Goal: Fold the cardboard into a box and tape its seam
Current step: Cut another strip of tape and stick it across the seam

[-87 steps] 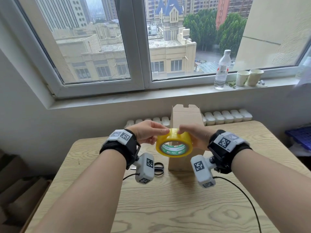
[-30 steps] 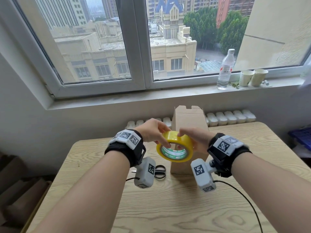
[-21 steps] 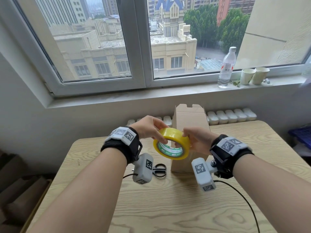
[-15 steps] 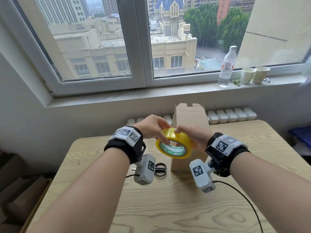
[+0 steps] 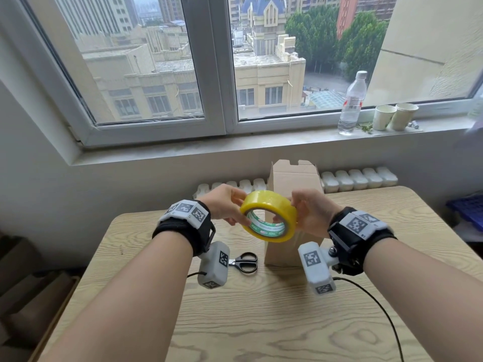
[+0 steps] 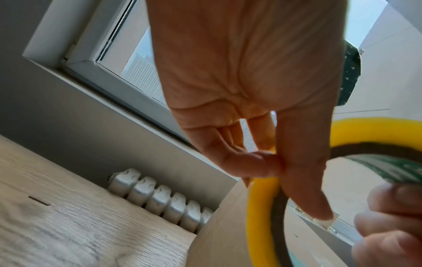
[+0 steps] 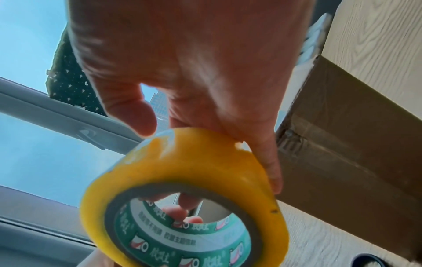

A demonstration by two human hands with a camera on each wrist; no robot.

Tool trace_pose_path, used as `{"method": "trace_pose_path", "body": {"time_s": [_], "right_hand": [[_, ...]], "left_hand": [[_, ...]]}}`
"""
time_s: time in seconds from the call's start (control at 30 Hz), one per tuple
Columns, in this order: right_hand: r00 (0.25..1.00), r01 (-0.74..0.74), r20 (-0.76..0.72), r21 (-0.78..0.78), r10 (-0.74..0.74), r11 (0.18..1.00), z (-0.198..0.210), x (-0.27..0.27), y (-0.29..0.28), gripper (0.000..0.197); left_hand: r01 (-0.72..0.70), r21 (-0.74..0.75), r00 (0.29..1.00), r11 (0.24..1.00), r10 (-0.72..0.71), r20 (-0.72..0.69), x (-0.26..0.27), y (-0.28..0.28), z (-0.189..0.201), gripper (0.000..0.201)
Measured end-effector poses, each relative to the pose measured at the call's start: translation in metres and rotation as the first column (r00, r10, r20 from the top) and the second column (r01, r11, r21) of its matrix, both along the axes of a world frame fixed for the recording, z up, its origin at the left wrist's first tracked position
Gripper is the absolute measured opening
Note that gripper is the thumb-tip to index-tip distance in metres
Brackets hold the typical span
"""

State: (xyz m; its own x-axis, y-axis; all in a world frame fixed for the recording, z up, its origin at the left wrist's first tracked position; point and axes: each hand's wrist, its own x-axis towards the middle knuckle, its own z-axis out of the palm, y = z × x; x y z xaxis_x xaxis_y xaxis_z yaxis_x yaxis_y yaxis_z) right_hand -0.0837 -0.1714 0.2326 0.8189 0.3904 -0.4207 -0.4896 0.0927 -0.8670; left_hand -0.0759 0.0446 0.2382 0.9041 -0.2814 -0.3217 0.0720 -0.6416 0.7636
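**Tape roll held up between both hands**

Since half a second ago the tape (image 5: 269, 216) has tipped a little, its open core now facing more down toward the person, and the right hand (image 5: 312, 214) has slid from the top of the roll to its right side.

Head view: the left hand (image 5: 225, 203) grips the roll's left edge, thumb on the near face and fingers curled over the yellow band. The right hand clasps the opposite side. Both hold the roll in the air in front of the box (image 5: 292, 178), which stands upright on the table (image 5: 261, 322) just behind the hands. Scissors (image 5: 244, 262) lie below the left wrist, beside the box's foot.

Left wrist view: the left hand (image 6: 246, 90) pinches the roll's (image 6: 262, 216) rim, thumb down along the inner edge. Fingertips (image 6: 392, 198) of the other hand show at lower right.

Right wrist view: the right hand (image 7: 194, 72) curls around the tape (image 7: 182, 180), thumb raised off the band. The box (image 7: 342, 153) stands right of the hand.
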Motion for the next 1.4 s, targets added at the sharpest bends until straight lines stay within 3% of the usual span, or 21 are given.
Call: {"method": "trace_pose_path", "body": {"time_s": [0.1,0.23,0.53,0.73,0.9,1.1,1.2,1.33,1.4], "right_hand": [[0.998,-0.013,0.063,-0.143,0.022,0.990,0.000,0.001,0.003,0.010],[0.975,-0.074,0.169,-0.362,0.143,0.929,0.006,0.002,0.010,0.037],[0.963,-0.081,0.189,-0.476,0.192,0.876,0.007,0.002,0.009,0.048],[0.965,-0.081,0.176,-0.499,0.193,0.863,0.008,0.000,0.008,0.039],[0.946,-0.089,0.199,-0.597,0.255,0.797,0.008,0.001,0.015,0.040],[0.958,-0.046,0.217,-0.526,0.187,0.849,0.007,0.002,0.014,0.022],[0.994,-0.037,0.090,-0.313,0.068,0.949,0.002,0.004,0.006,0.042],[0.998,-0.050,0.017,-0.164,0.053,0.985,0.000,0.003,0.001,0.015],[0.998,-0.044,0.025,-0.165,0.049,0.985,-0.001,0.004,0.002,0.032]], "left_hand": [[-0.011,0.007,1.000,1.000,0.011,0.016,0.000,-0.002,0.003,0.039],[0.021,0.040,0.998,0.999,-0.023,0.058,-0.001,-0.011,0.006,0.036],[-0.002,0.095,0.995,0.996,-0.008,0.103,0.000,-0.017,0.007,0.043],[-0.027,0.175,0.991,0.984,0.003,0.137,-0.001,-0.024,0.011,0.052],[0.017,0.309,0.973,0.951,-0.086,0.212,-0.004,-0.038,0.015,0.047],[-0.005,0.313,0.962,0.950,-0.080,0.260,-0.003,-0.039,0.016,0.047],[0.003,0.238,0.982,0.971,-0.048,0.184,-0.002,-0.026,0.016,0.045],[0.016,0.129,0.994,0.992,-0.030,0.104,-0.002,-0.013,0.012,0.034],[0.006,0.108,0.995,0.994,-0.017,0.100,-0.002,-0.013,0.010,0.035]]}}
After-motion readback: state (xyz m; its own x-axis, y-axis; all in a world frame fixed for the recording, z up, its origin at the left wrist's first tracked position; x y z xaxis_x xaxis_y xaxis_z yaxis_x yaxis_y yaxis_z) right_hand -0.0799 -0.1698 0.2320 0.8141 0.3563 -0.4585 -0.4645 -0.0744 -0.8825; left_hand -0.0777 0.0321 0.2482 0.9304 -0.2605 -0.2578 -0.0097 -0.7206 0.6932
